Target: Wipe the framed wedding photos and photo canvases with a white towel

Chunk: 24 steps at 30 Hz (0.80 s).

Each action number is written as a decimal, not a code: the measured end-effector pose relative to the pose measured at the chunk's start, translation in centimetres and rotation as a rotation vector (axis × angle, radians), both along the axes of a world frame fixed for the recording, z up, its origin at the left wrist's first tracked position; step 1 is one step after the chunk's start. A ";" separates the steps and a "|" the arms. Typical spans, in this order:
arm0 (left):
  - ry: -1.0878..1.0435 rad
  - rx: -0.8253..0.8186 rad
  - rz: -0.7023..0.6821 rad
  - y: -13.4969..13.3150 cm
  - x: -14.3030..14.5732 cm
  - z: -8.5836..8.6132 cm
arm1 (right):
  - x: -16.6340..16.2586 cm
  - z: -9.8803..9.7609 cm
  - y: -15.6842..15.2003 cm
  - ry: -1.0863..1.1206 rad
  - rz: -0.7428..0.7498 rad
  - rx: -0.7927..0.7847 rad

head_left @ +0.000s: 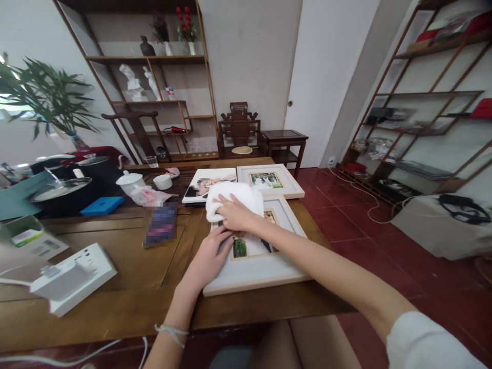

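A framed picture (pixel 215 287) with a pale wooden rim lies flat near the table's front edge. My left hand (pixel 209 254) rests over its left rim, fingers stretched out and thumb apart. My right hand (pixel 236 214) presses a folded white towel (pixel 249 197) onto the upper part of the frame, its fingers bent into the cloth. Towel and arm hide much of the picture. Behind lies a second framed photo (pixel 265 180), beside an unframed photo print or album (pixel 209 183) with a partly blurred image.
On the wooden table (pixel 154 271), a white box with a charger (pixel 77 277), a blue box (pixel 102 205), a dark patterned packet (pixel 160 224), a white teapot (pixel 130 180) and black pans (pixel 61 192) stand left. Right is red tiled floor (pixel 349 225).
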<state>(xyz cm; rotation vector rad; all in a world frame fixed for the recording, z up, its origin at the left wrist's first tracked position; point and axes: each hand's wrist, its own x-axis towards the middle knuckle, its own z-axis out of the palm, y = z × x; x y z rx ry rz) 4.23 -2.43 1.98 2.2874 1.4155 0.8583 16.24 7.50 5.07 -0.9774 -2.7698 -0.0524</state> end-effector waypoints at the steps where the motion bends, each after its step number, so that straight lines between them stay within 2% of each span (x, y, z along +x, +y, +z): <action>1: 0.000 0.003 0.004 0.0 0.0 0.0 | 0.0 -0.1 -0.1 -0.011 0.005 -0.004; 6: 0.004 -0.011 0.046 0.1 -0.2 -0.6 | 2.4 -0.4 -0.1 -0.036 -0.047 -0.004; 17: 0.000 -0.042 0.055 0.0 -0.3 -0.8 | 13.3 -0.9 -1.2 -0.077 -0.226 0.045; 20: 0.005 -0.046 0.054 0.1 -0.2 -0.6 | 14.5 -1.1 -1.6 -0.065 -0.229 0.077; 24: 0.016 -0.035 0.064 0.2 -0.2 -0.5 | 14.3 -0.8 -1.1 -0.004 -0.234 0.145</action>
